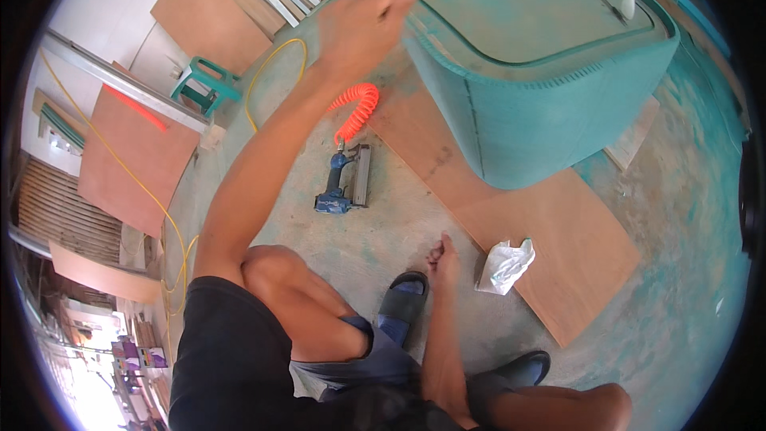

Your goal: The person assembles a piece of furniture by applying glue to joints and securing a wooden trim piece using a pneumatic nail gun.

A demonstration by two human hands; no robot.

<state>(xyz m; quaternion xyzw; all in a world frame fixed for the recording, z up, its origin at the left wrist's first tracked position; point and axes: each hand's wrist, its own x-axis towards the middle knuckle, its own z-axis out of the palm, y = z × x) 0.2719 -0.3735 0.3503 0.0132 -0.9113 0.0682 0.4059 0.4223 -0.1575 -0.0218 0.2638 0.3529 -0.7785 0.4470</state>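
While left hand (pixel 361 28) grips edge of teal upholstered frame (pixel 550 104), right hand (pixel 443 259) hangs loosely curled, holding nothing.

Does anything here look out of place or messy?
Yes. A crumpled white plastic bag lies loose on a plywood sheet. The blue nail gun lies on its side on the floor. Teal paint stains the concrete floor.

I wear a black shirt (pixel 227 359) and grey-blue shorts (pixel 375 359). My arms are bare, no sleeves. Dark slide sandals (pixel 403 303) are on my feet.
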